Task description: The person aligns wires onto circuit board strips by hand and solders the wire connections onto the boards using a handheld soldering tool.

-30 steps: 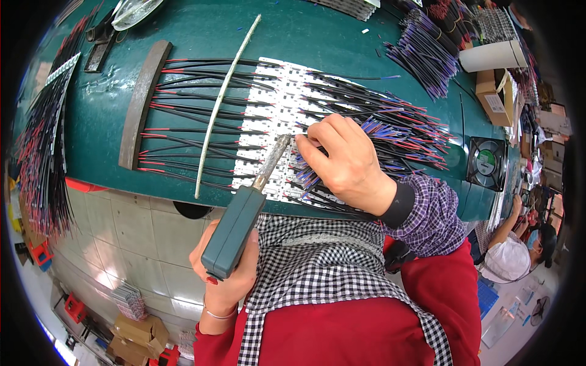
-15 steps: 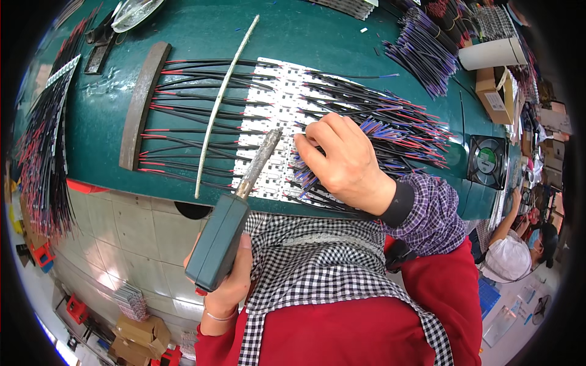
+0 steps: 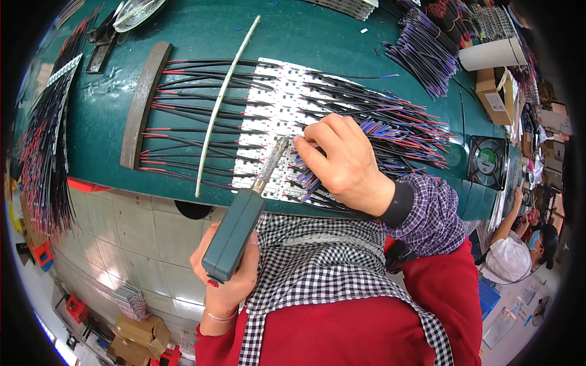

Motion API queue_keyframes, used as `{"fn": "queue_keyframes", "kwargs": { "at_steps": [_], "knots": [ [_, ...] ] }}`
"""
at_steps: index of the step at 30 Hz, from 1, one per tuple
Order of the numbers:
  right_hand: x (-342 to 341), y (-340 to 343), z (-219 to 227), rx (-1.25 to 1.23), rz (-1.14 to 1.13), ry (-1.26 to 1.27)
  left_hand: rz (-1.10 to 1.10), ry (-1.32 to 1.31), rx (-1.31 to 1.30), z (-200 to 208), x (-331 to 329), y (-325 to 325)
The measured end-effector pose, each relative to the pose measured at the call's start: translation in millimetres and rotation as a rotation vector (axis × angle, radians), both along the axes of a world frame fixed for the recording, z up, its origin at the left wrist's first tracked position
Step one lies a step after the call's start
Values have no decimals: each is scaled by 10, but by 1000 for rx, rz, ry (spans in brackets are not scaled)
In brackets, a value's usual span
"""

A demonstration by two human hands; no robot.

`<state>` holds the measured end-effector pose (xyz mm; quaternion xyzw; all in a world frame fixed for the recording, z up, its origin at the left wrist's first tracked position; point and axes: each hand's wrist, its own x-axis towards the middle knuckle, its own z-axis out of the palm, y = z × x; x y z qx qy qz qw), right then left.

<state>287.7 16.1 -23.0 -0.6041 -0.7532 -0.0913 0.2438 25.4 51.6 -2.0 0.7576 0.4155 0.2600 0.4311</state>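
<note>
My left hand (image 3: 243, 273) is wrapped around the dark green handle of a soldering gun (image 3: 233, 235). The gun's metal tip reaches up and right to the white circuit boards (image 3: 261, 110), stopping close to my right fingertips. My right hand (image 3: 347, 160) is closed in a pinch over the boards, apparently on a thin wire; the fingers mostly hide it. Black wires with red ends (image 3: 210, 97) fan out left of the boards. On the right, black wires with blue and red ends (image 3: 390, 116) spread in a thick bundle, partly under my right hand.
A pale thin rod (image 3: 221, 100) lies across the left wires, and a dark flat bar (image 3: 144, 104) covers their ends. On the green table (image 3: 329, 30) are a small fan (image 3: 486, 161), a white roll (image 3: 492, 53) and purple-tipped wires (image 3: 424, 49). Another person (image 3: 510, 256) sits at far right.
My left hand and the soldering gun have shifted right and slightly up, bringing the tip nearer my right fingertips. My right hand has hardly moved.
</note>
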Motion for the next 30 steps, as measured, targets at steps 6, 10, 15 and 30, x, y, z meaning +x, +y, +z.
{"fn": "queue_keyframes", "kwargs": {
  "at_steps": [6,10,15,30],
  "knots": [
    [-10,13,-28,16,6,-38,-22,41,-26,117,15,43],
    [-16,27,-21,38,28,-62,-12,17,-66,166,59,68],
    [-34,32,-9,37,26,-78,-14,10,-5,78,-54,27],
    [352,-225,1109,-81,53,-113,106,-137,-15,-186,-275,-121]
  ]
}}
